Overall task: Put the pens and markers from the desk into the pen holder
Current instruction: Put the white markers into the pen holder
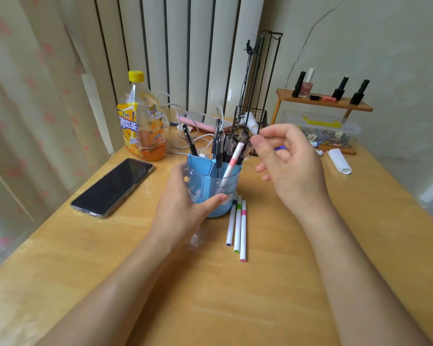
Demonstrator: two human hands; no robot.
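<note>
A blue translucent pen holder (pixel 224 188) stands mid-desk with several black pens (pixel 226 144) upright in it. A white marker with a pink band (pixel 233 159) leans in its right compartment. My left hand (pixel 185 208) wraps around the holder's left and front side. My right hand (pixel 288 161) hovers just right of the holder's top, fingers loosely apart, holding nothing. Three white markers (pixel 238 227) lie side by side on the desk in front of the holder, tipped purple, green and pink.
A black phone (pixel 113 187) lies to the left, an iced-tea bottle (pixel 141 121) behind it. White cables, a wire basket (pixel 251 121), a wooden shelf (pixel 320 101) with nail polish and a clear box sit at the back. A white tube (pixel 339 161) lies right.
</note>
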